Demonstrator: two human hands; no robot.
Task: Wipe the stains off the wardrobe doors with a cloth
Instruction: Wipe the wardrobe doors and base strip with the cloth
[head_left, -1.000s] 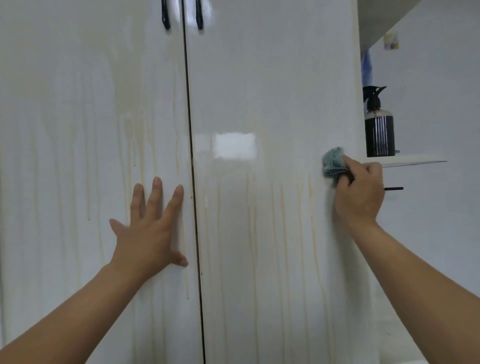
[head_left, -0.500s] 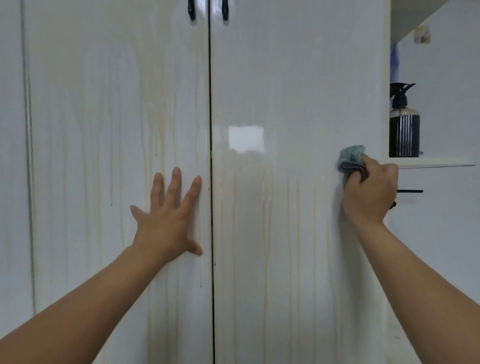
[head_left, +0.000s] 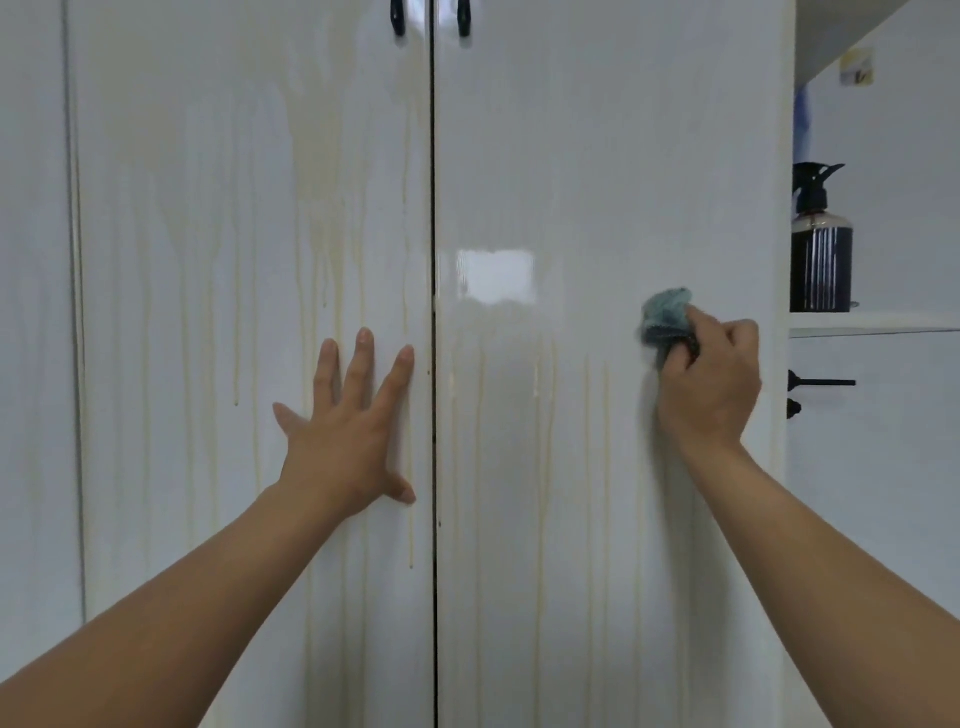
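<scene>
With the left hand (head_left: 343, 441) spread flat on the left door (head_left: 208, 312) as a brace, the right hand (head_left: 711, 379) grips the bunched cloth (head_left: 665, 317) against the right door (head_left: 571, 156), and it would do best to press firmly down along the yellowish streaks (head_left: 540, 467) below and left of it.

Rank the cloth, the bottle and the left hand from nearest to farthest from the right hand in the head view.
1. cloth, held in the right hand against the right door.
2. bottle, on the shelf to its right.
3. left hand, flat on the left door.
</scene>
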